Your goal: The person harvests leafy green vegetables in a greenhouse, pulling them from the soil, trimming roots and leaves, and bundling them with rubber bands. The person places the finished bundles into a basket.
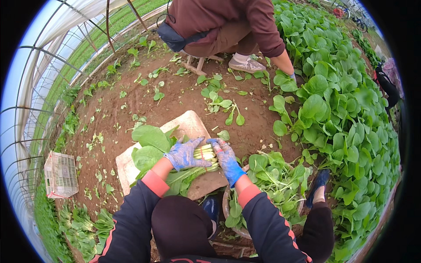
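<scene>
A bundle of leafy greens (204, 154) lies over a pale board (194, 121) in front of me, its cut stems to the right, with red bands around them. My left hand (187, 154), in a dirty blue-and-white glove, is around the bundle on its leaf side, thumb across the stems. My right hand (227, 161), gloved alike, holds the stem end, its fingertips at the cut stems. Broad leaves spread left beneath my left wrist. To the right of my knees stands a round basin (227, 205) heaped with loose greens (273, 184).
A co-worker in brown (223, 29) sits on a low wooden stool (195, 65) ahead, one hand at the dense greens (342, 125) along the right. A white plastic crate (61, 174) stands at left. Bundled greens (84, 227) lie lower left. Loose leaves dot the soil.
</scene>
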`<state>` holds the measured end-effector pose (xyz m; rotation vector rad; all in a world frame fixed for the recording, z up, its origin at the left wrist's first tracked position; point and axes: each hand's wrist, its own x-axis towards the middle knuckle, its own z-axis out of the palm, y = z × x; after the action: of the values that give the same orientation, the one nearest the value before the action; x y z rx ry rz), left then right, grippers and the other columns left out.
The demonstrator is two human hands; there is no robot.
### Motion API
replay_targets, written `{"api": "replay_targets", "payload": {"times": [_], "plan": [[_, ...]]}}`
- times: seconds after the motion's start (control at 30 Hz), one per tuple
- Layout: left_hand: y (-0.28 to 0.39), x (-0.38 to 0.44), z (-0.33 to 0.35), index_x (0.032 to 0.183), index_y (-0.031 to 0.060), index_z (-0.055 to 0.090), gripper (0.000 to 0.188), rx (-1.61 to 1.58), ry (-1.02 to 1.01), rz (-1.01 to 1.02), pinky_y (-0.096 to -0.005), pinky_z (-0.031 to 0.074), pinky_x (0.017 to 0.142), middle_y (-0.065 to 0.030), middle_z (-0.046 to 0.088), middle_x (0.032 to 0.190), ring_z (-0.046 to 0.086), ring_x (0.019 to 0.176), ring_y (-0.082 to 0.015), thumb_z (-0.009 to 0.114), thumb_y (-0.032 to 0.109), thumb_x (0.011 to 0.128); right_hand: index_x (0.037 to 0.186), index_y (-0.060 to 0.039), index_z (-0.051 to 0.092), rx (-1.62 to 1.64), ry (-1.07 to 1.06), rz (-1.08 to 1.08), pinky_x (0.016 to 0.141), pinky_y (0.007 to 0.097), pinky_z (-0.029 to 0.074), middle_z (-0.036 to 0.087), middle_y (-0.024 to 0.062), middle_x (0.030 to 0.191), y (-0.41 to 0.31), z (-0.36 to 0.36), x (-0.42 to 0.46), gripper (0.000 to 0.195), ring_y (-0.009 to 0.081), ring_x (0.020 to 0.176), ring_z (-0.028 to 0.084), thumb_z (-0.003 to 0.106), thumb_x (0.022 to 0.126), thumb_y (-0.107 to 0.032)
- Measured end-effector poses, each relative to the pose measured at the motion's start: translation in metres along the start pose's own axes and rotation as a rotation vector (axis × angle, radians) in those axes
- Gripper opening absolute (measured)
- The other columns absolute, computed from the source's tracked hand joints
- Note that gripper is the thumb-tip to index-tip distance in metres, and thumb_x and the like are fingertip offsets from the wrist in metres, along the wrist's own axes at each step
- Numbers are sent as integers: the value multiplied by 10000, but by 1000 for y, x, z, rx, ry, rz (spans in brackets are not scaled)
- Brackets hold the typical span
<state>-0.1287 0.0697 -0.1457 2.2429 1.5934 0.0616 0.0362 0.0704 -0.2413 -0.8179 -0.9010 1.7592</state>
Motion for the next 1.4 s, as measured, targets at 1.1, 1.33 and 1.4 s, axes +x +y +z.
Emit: {"api": "replay_targets", "payload": {"times": [1.1,1.33,1.4], "plan": [[139,-172,-139,1340,13,389,762,-2211,34,573,-459,473,944,-180,524,1254,559,1097,-330,717,162,668,1255,-79,526,-1453,-90,-827,895,374,419,575,112,1229,-370,138,-363,530,309,1051,571,568,852,-421],[18,-328,-176,1256,-17,456,575,-1623,773,357,-411,485,923,-161,561,1186,587,1050,-277,601,210,748,1279,7,491,-1285,5,-301,1011,352,335,575,132,1205,-333,99,-381,506,225,1120,526,544,895,-318],[-2,-380,-185,1247,-6,461,568,-1394,960,219,-387,493,895,-136,581,1144,597,1015,-248,617,196,740,1293,24,470,-1190,17,-164,1007,334,339,575,137,1192,-324,64,-382,478,202,1123,515,540,906,-247]]}}
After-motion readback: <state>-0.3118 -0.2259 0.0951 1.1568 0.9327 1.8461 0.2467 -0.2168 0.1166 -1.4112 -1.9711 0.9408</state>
